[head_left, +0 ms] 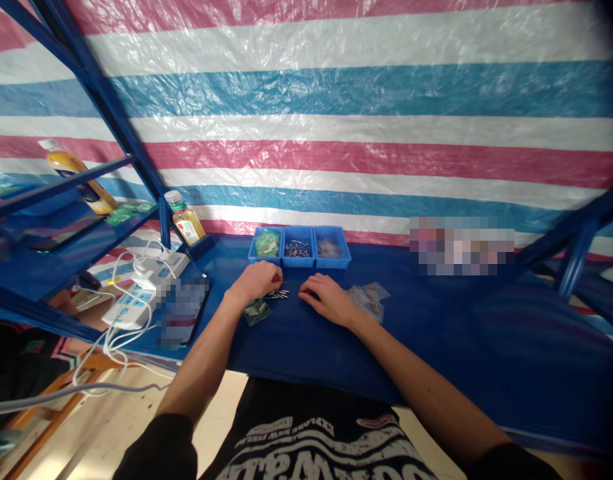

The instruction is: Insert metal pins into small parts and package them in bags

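My left hand (263, 280) is closed, its fingers curled down over a small pile of short metal pins (280, 293) on the blue table. Whatever its fingertips may pinch is hidden. Under that wrist lies a small green plastic bag (257, 311) with pins in it. To the right of the pile, my right hand (327, 297) rests on the table, fingers loosely bent and apart, nothing visible in them. Beside its wrist are several clear bags (370, 298) with small pieces inside. Behind both hands stand three joined blue bins, holding green bags (267, 244), loose metal pins (297, 249) and clear bags (329, 248).
On the left of the table (436, 347) lie a phone (183, 313) and white power strips (136, 293) with tangled cables. A juice bottle (186, 220) stands near the blue frame post (163, 220). Striped sheeting (336, 153) hangs behind; a blurred patch (461, 247) is at back right.
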Motion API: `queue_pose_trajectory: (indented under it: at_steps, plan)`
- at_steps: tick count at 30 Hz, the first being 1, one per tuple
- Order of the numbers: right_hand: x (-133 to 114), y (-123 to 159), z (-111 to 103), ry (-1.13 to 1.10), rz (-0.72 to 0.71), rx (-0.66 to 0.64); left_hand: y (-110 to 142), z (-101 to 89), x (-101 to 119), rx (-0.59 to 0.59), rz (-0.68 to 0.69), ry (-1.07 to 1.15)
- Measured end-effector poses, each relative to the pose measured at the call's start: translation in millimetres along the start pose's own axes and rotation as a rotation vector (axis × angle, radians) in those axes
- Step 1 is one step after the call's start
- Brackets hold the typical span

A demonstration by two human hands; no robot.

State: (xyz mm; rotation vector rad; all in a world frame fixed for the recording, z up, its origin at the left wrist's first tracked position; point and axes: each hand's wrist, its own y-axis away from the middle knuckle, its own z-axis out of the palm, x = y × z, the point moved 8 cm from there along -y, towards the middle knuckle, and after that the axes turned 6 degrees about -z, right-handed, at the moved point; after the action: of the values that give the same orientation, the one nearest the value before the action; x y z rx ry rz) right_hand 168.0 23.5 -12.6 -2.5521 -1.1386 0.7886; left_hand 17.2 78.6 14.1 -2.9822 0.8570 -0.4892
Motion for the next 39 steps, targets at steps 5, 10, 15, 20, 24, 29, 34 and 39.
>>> queue_pose_trajectory:
  at_steps: [5,10,15,20,24,29,34,39]
  plan:
    - [0.3,0.6,-0.4,-0.015,0.0,0.003,-1.7,1.1,7.2,0.017,0.09,0.026]
    - [0.8,1.5,-4.1,-0.009,0.024,0.054,-0.9,-14.0,27.7,0.085,0.17,0.124]
    - [4.3,3.5,-13.9,-0.034,0.074,0.176,0.0,-17.2,43.8,0.089,0.187,0.273]
    - [7.7,4.7,-18.3,-0.042,0.102,0.233,1.5,-15.3,51.6,0.104,0.187,0.318]
    - [9.7,4.9,-16.2,-0.046,0.091,0.248,3.4,-14.6,58.3,0.103,0.23,0.332]
    - [16.9,7.0,-13.1,-0.064,0.092,0.281,2.5,-11.0,60.9,0.1,0.233,0.358]
    - [21.2,8.5,-17.9,-0.133,0.118,0.332,1.6,-12.8,60.8,0.131,0.23,0.335]
    - [20.1,10.0,-26.5,-0.144,0.13,0.381,1.6,-11.6,58.3,0.137,0.228,0.243]
